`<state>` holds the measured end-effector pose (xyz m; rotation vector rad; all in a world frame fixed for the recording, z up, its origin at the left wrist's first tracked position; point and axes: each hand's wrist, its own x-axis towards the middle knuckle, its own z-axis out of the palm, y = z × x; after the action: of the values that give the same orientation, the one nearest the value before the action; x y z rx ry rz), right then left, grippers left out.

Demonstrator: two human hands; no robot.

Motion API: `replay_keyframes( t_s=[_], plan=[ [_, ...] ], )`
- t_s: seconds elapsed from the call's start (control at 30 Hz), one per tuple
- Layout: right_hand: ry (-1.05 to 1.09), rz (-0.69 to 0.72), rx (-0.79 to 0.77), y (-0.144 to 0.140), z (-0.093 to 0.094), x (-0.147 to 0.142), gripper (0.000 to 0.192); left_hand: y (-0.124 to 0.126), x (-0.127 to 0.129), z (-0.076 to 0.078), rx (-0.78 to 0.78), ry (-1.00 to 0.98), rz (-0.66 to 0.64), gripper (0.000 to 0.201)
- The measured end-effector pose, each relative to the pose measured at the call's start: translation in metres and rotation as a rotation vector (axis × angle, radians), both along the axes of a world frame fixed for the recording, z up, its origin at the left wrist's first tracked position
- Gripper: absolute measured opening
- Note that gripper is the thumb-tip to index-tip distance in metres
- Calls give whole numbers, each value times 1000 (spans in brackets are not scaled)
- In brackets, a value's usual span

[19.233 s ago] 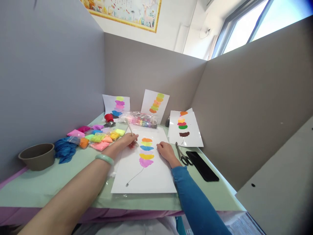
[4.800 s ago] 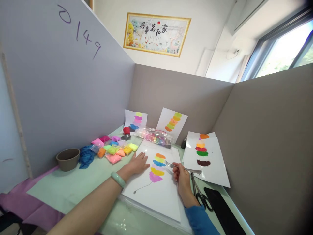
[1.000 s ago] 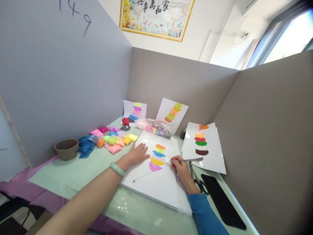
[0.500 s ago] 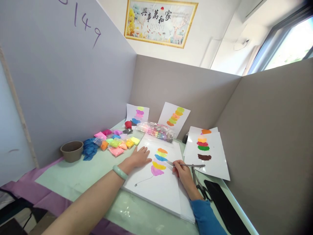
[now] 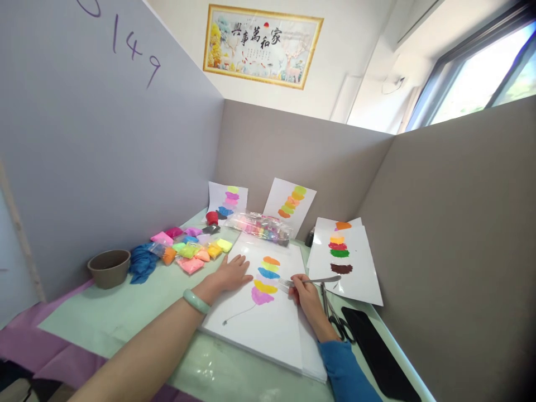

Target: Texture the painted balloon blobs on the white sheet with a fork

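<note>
My left hand (image 5: 232,272) lies flat with fingers spread on the left part of a white sheet (image 5: 276,340) on a paper stack. My right hand (image 5: 305,291) grips a metal fork (image 5: 318,280) by its middle, with the handle pointing right. The fork's tines reach left to the edge of a column of colour patches on the sheet, just right of the blue patch (image 5: 268,273) and a pale lilac one. Whether the tines touch the sheet, I cannot tell. Below are a yellow patch (image 5: 265,287) and a purple patch (image 5: 262,297), from which a thin line trails.
Bags of coloured clay (image 5: 190,250), a blue cloth (image 5: 143,263) and a brown pot (image 5: 109,269) stand left. Behind the stack lies a clear plastic package (image 5: 259,226). Scissors (image 5: 341,326) and a black phone-like slab (image 5: 377,352) lie right, near painted sheets (image 5: 360,279). Grey partitions enclose the table.
The whole view has shifted slightly, with the table scene further left. The fork's tines have slid a little down from the blue patch's right end. My left hand stays on the sheet.
</note>
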<state>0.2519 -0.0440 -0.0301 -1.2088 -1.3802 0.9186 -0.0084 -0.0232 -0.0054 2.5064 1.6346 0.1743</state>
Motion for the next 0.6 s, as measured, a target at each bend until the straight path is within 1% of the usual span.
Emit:
replay_keyframes(
  t_s=[0.2, 0.37, 0.47, 0.6],
  plan=[
    [-37, 28, 7, 0, -1, 0, 32, 2, -2, -1, -1, -7, -18, 55],
    [-4, -19, 6, -1, -1, 1, 27, 2, -2, -1, -8, -4, -18, 56],
    [-41, -50, 21, 0, -1, 1, 26, 2, -1, 1, -16, 3, -15, 55],
    [-79, -50, 25, -1, 0, 2, 27, 2, -1, 2, -14, 14, -20, 53]
  ],
)
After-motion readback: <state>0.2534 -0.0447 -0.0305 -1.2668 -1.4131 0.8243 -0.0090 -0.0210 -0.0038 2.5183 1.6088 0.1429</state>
